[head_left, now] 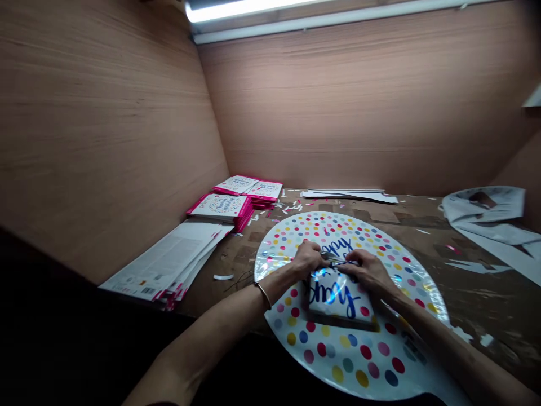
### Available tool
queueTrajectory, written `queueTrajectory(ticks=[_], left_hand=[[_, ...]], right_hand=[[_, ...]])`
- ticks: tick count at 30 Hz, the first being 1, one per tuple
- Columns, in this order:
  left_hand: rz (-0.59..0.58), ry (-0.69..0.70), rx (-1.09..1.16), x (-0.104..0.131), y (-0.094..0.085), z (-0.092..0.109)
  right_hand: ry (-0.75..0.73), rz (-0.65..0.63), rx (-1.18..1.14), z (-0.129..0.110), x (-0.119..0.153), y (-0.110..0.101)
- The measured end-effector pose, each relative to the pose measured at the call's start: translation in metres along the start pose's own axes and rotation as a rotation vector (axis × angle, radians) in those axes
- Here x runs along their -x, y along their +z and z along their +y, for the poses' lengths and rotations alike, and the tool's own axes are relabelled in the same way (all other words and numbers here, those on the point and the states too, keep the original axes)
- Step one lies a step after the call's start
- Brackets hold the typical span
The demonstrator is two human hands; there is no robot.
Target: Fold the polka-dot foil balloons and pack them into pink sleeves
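A round white foil balloon [338,355] with coloured dots and blue lettering lies flat in front of me, its neck toward the lower right. On top of it sits a folded foil balloon [336,299], a small flat square with large blue letters facing up. My left hand [308,259] is closed, its fingertips at the far left edge of the folded balloon. My right hand [367,272] is closed at the far right of that edge. Something dark and shiny shows between the fingertips, too small to make out.
Stacks of pink-edged printed packets [224,206] stand at the back left, with flat printed sleeves [169,259] nearer. White strips [349,195] lie along the back wall. Paper scraps litter the brown tabletop [236,254]. A crumpled white band [486,206] lies right. Wooden panels enclose the table.
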State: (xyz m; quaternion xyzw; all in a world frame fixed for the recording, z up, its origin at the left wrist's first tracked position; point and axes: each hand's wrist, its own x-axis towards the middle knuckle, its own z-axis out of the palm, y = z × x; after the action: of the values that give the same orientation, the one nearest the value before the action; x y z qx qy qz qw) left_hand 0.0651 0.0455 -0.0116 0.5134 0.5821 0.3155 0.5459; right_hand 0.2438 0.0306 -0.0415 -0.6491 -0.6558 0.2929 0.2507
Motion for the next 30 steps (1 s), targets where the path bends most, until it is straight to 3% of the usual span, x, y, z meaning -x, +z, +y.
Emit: queueTrajectory(ticks=[2,4,7,10,13,16,18,19,21,23,26,28,30], left_hand=[[-0.033,0.035,0.074,0.016,-0.001,0.0],[-0.048,0.067,0.134,0.031,-0.001,0.0],[-0.06,0.165,0.238,0.048,-0.003,-0.003],[-0.088,0.232,0.227,0.07,-0.014,-0.006],[-0.003,0.342,-0.078,0.101,-0.053,-0.008],[0.33,0.475,-0.703,0.132,-0.12,-0.014],[0.624,0.246,-1.098,0.151,-0.167,-0.024],[0.655,0.089,-1.223,0.16,-0.188,-0.031],[0.591,-0.178,-1.327,0.175,-0.22,-0.047],[0.509,-0.284,-1.323,0.186,-0.241,-0.062],[0.466,-0.203,-1.26,0.198,-0.259,-0.077],[0.46,-0.071,-1.226,0.205,-0.267,-0.079],[0.526,0.102,-1.229,0.212,-0.267,-0.073]], right_hand=[[0.013,-0.069,-0.395,0.004,0.007,-0.004],[0.104,-0.219,-0.763,0.008,0.014,-0.006],[0.223,-0.412,-0.948,0.004,0.026,0.0],[0.296,-0.479,-0.961,-0.012,0.043,0.009],[0.369,-0.453,-0.91,-0.027,0.054,0.013],[0.44,-0.378,-0.948,-0.026,0.055,0.013],[0.481,-0.288,-1.001,-0.019,0.05,0.015],[0.491,-0.253,-1.017,-0.015,0.046,0.016],[0.484,-0.232,-1.041,-0.009,0.04,0.019],[0.464,-0.27,-1.069,-0.008,0.034,0.021],[0.436,-0.328,-1.099,-0.013,0.032,0.023],[0.419,-0.334,-1.105,-0.016,0.032,0.021],[0.408,-0.293,-1.099,-0.018,0.033,0.017]])
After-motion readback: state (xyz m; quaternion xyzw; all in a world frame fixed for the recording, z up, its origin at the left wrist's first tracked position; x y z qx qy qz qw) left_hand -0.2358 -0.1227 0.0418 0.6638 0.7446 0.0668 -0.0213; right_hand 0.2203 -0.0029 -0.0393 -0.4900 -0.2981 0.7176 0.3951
